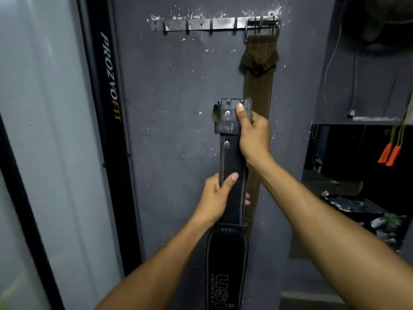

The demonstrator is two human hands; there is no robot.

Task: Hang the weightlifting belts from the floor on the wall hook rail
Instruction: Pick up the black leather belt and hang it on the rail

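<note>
Partway through, by the look of it. One brown belt (259, 90) already hung by its metal buckle on the right end of the hook rail (201, 23), upper centre of the frame, dropping straight down the grey wall (167, 108). Second one, a black belt (231, 157), raised in mid-frame but not yet on any hook; well below the rail, just left of the brown one and overlapping its lower length. Remaining: lifting the buckle end up to one of the free hooks left of the brown belt. No telling whether more belts lie on the floor, out of view.

Black belt held upright, long axis vertical, buckle end uppermost, wide padded section with white lettering trailing off the bottom edge of the frame.

Right hand (251, 133) wrapped round the buckle end, thumb across the front. Left hand (215, 198) lower down, gripping the strap, thumb on its face, fingers curled behind.
</note>
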